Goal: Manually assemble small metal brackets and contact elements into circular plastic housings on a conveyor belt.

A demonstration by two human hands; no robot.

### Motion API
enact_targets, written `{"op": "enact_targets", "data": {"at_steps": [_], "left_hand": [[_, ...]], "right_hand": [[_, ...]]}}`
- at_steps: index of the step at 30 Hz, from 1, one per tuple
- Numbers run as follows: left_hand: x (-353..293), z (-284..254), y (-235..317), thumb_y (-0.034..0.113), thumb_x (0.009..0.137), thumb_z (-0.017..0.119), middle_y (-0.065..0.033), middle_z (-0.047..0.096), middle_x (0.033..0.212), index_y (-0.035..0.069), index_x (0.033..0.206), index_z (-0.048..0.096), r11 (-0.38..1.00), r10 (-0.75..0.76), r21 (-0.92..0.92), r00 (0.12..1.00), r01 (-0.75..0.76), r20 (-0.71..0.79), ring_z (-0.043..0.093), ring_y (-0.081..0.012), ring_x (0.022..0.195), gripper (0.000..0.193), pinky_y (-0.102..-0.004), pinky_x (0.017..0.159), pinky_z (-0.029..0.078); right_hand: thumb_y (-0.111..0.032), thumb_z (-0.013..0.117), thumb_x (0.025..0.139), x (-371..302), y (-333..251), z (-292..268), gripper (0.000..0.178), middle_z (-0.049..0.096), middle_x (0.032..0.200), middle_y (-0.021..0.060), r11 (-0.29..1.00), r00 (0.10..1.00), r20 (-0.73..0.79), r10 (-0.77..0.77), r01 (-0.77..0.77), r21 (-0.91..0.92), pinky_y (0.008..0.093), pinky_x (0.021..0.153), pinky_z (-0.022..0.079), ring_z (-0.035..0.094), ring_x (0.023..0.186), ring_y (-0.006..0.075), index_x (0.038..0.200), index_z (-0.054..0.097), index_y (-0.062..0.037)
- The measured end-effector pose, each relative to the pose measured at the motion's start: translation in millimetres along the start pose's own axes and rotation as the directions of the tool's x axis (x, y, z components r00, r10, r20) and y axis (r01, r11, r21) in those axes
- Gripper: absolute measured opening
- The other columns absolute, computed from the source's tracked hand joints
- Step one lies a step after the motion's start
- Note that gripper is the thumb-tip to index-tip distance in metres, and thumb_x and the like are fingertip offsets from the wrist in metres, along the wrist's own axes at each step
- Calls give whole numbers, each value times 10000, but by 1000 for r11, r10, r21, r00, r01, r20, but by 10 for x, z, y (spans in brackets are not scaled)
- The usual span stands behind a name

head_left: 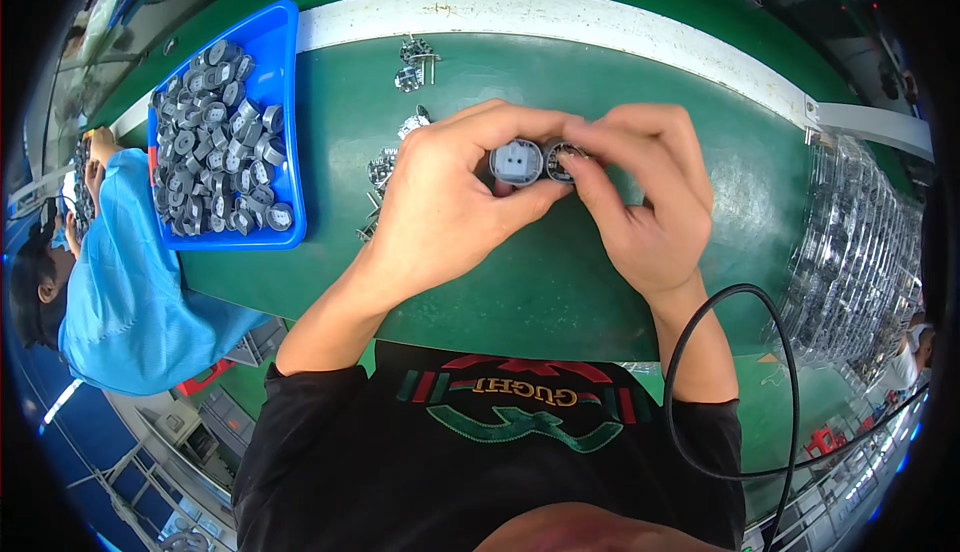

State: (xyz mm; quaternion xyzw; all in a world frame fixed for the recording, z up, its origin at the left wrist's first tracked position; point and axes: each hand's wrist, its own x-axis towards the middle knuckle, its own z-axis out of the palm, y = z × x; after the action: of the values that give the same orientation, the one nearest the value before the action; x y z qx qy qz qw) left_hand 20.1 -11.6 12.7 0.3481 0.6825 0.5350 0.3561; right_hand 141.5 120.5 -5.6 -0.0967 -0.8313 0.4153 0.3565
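Over the green bench my two hands meet in front of me. My left hand (425, 192) is closed round a round grey plastic housing (517, 162), whose pale face has small dark holes. Right beside it sits a second round part (563, 163) with a dark rim and what looks like a small circuit board inside. My right hand (655, 182) has its thumb and fingers pinched at this second part and partly covers it. Whether the two parts are joined, I cannot tell. Several small circuit boards (382, 167) with metal pins lie just left of my left hand.
A blue tray (291, 122) heaped with grey round housings (215, 142) stands at the left. More circuit boards (410, 74) lie farther back. Stacked clear plastic trays (855, 252) are at the right. A black cable (796, 392) loops by my right forearm. A blue-sleeved person (140, 272) works at left.
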Motion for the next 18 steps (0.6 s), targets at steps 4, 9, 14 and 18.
{"op": "enact_targets", "data": {"at_steps": [4,9,14,18], "left_hand": [[6,-18,-56,-148,781,713,-107,665,1089,-55,1225,606,999,-30,-20,999,30,18,648,-148,996,466,-276,874,541],[-13,-86,-106,-106,830,702,-122,660,1128,-46,1222,612,969,65,-242,997,-56,29,650,-126,953,407,-264,828,541],[-20,-229,-64,-43,849,706,-90,682,1067,-5,1150,679,956,-150,-245,987,160,56,682,-99,823,304,-225,676,526],[-47,-223,-189,-64,862,694,-89,680,1018,-24,1163,671,973,-52,-226,997,38,-56,656,-57,772,305,-177,587,458]], "right_hand": [[45,733,825,-89,50,47,208,631,1014,96,853,913,133,385,-407,328,244,668,558,676,834,152,1028,696,17],[37,717,857,-18,87,9,206,632,1033,79,741,860,225,459,-510,437,254,727,562,669,874,141,1061,684,44],[42,720,843,59,99,18,185,644,1000,81,890,912,174,370,-402,216,266,736,544,660,877,157,1025,708,13],[38,712,821,343,60,3,175,665,950,95,981,966,187,178,-159,-110,309,754,536,664,855,199,989,722,-11]]}}
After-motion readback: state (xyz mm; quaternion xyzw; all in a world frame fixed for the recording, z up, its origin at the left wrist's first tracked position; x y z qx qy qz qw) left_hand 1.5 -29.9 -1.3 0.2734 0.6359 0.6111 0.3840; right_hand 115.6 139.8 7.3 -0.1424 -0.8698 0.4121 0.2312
